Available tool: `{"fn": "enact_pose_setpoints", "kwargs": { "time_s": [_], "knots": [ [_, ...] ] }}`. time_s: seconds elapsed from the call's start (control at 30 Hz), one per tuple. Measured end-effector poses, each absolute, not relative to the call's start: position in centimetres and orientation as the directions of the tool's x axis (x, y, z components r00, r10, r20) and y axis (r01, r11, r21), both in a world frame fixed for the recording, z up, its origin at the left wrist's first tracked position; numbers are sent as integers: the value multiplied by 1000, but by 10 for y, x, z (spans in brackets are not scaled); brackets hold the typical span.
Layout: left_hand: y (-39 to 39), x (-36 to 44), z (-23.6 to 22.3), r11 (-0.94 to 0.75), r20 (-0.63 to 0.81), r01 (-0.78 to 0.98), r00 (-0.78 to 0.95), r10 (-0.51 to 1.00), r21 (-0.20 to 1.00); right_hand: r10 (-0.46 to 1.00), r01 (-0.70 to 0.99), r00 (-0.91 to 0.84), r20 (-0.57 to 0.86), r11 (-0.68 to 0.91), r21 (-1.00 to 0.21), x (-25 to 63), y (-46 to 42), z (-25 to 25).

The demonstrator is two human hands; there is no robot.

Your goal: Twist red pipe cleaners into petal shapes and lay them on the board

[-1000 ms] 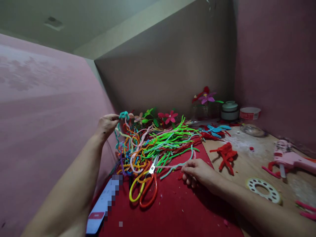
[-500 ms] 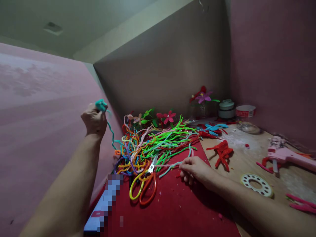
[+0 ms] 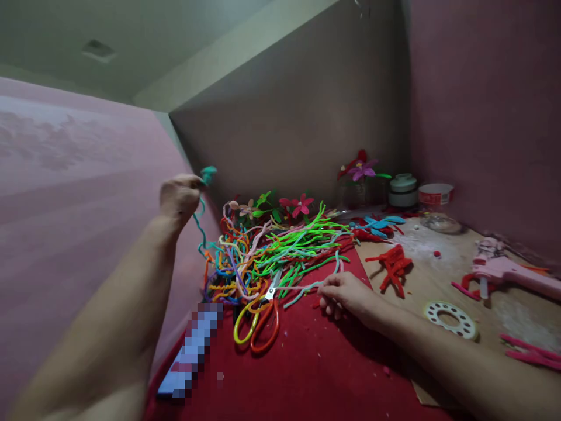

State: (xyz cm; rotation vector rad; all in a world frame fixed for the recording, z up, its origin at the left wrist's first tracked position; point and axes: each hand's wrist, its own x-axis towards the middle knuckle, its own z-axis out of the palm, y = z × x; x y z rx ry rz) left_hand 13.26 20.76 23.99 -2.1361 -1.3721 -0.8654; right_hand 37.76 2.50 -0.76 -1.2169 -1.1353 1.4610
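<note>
Raised at the left, my left hand (image 3: 180, 193) is closed on a bunched teal pipe cleaner (image 3: 208, 174). A wavy teal strand hangs from the fist toward the pile. Low over the red cloth, my right hand (image 3: 346, 295) pinches a pale pink pipe cleaner (image 3: 302, 287), with a light blue one running close beside it. Left of that hand lie scissors (image 3: 265, 313) with one yellow and one orange handle, blades pointing into a tangled heap of coloured pipe cleaners (image 3: 289, 245). The right fingertips are partly hidden.
Pipe-cleaner flowers (image 3: 301, 204) stand behind the heap. On the right are a red pipe-cleaner bundle (image 3: 394, 269), a white ring with holes (image 3: 451, 320) and a pink glue gun (image 3: 517, 275). A blue box (image 3: 190, 351) lies at the left edge, near the wall.
My left hand has swung right with the teal bunch, which now sticks out to the right of the fist. My right hand has stayed nearly in place.
</note>
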Motion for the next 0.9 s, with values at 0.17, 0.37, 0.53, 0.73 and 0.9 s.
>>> {"fn": "enact_pose_setpoints", "kwargs": {
  "time_s": [0.17,0.37,0.53,0.73,0.9],
  "knots": [
    [220,130,238,-348,512,936,322,797,-48,978,-52,-110,-177,-183,-982,378,24,-6],
    [223,99,201,-266,273,963,244,931,45,975,-24,-92,-203,-206,-978,378,22,-1],
    [210,79,187,-169,257,949,100,961,266,973,-10,-101,-208,-210,-978,378,23,-2],
    [198,73,182,-146,179,908,80,981,392,979,-48,-124,-160,-167,-985,378,27,-13],
    [204,62,171,-109,162,941,59,985,319,979,-30,-129,-158,-163,-986,379,28,-15]
  ]
}}
